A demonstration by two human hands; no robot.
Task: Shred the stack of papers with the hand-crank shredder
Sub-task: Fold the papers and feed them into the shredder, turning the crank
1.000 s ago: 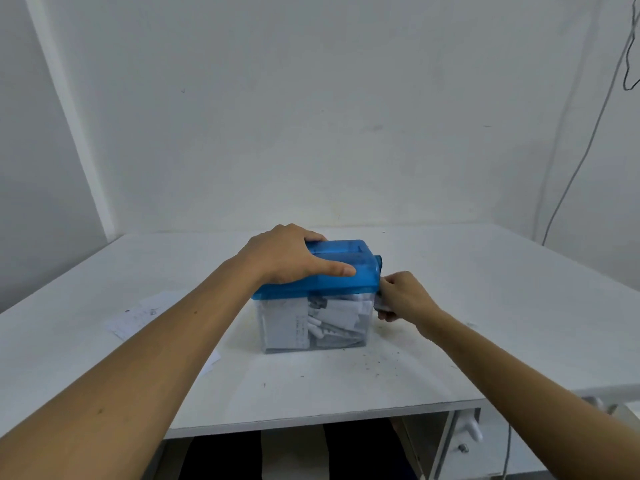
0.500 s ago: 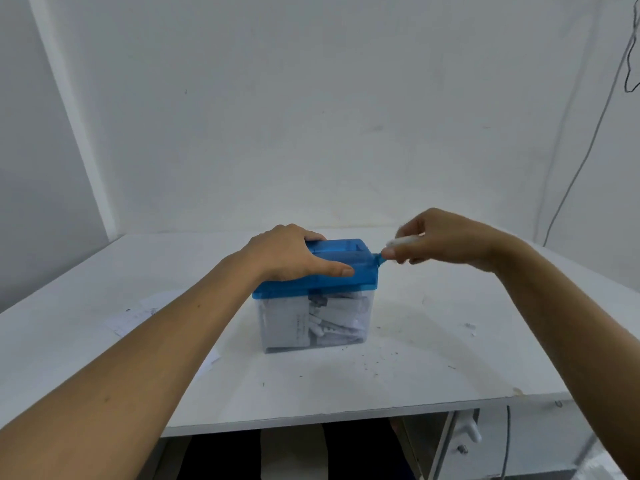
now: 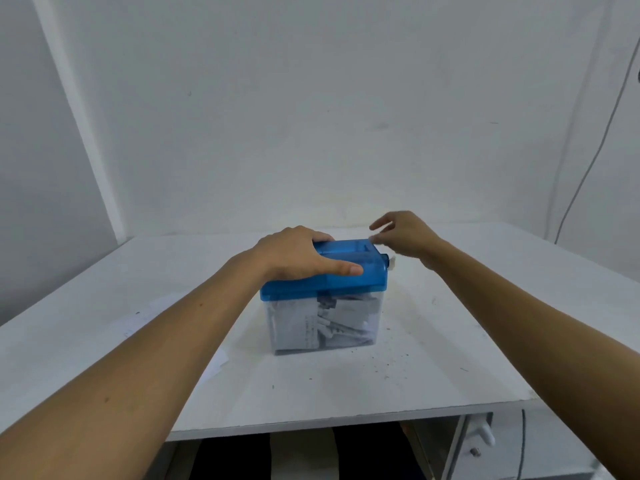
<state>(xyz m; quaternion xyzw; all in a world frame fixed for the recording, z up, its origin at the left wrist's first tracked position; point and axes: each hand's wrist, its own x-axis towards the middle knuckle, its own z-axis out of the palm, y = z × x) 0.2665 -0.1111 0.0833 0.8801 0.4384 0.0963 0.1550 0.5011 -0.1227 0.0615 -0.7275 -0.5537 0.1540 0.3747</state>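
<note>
Above shredder [image 3: 346, 271] now: right hand [image 3: 407, 235]

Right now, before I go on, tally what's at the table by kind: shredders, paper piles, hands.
hand-crank shredder: 1
paper pile, partly behind the left arm, sheets uncountable: 1
hands: 2 (left hand gripping the shredder's blue top, right hand blurred by the crank)
Total: 4

Both my bare forearms reach forward, my left hand [image 3: 301, 256] palm-down and clamped over the shredder [image 3: 367, 275] with the thumb stretched along its front, my right hand [image 3: 405, 237] hovering slightly higher, its blurred fingers [image 3: 381, 223] loosely spread.
</note>
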